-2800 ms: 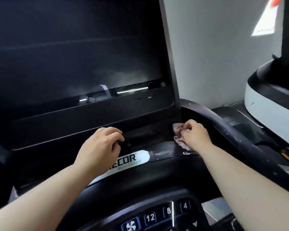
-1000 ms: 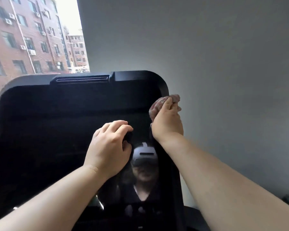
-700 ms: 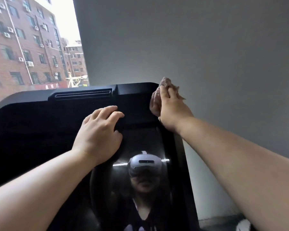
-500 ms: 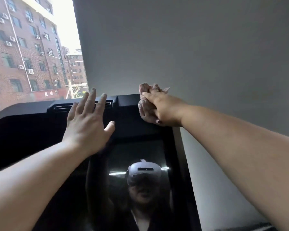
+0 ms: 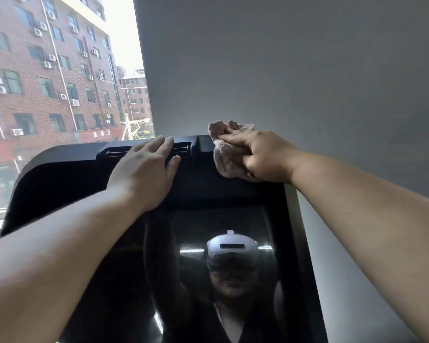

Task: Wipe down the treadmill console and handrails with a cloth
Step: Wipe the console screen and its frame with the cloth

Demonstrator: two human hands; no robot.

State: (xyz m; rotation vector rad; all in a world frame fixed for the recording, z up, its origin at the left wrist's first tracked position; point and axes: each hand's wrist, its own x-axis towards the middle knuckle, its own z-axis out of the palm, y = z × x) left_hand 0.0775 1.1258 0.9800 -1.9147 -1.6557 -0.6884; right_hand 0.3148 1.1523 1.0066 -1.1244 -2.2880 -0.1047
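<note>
The treadmill console is a tall black screen panel [image 5: 67,174] that fills the lower middle of the view. Its glossy glass mirrors a person wearing a white headset. My right hand [image 5: 263,157] presses a crumpled pinkish cloth [image 5: 227,149] onto the top right corner of the panel. My left hand [image 5: 146,169] lies flat with fingers together on the top edge, over a long vent slot [image 5: 182,147]. The handrails are out of view.
A grey wall [image 5: 295,70] stands right behind and to the right of the console. To the left, a window shows a red brick building [image 5: 47,82] outside.
The view swung up from the console base to its top. My right hand carried the cloth up the right edge onto the top corner. My left hand opened and settled flat on the top edge.
</note>
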